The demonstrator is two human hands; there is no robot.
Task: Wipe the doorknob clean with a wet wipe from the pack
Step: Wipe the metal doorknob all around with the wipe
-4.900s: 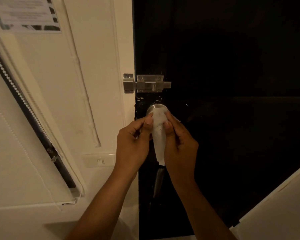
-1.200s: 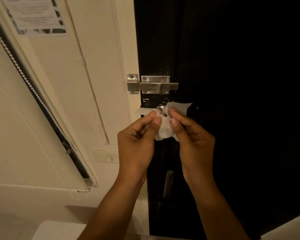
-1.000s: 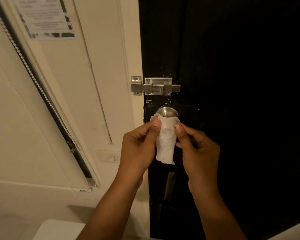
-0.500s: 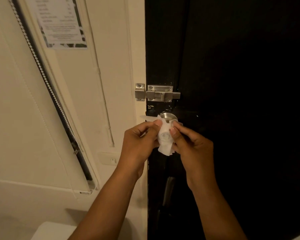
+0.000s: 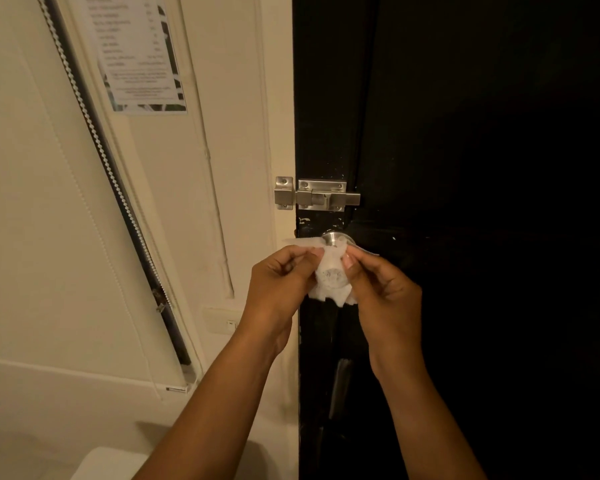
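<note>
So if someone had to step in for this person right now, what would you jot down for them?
Left hand: pinching the left side of the wet wipe.
Right hand: pinching its right side.
The wipe is draped over the front of the doorknob on the black door, below the latch; only the knob's top shows.
Done: wipe is out and on the knob.
Left: finish rubbing the knob all round. How clean it is cannot be judged. The pack is out of view.

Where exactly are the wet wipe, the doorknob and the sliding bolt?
wet wipe [image 5: 330,278], head view, its bunched middle.
doorknob [image 5: 334,238], head view, bare metal top.
sliding bolt [image 5: 321,196], head view, its plate on the door.
</note>
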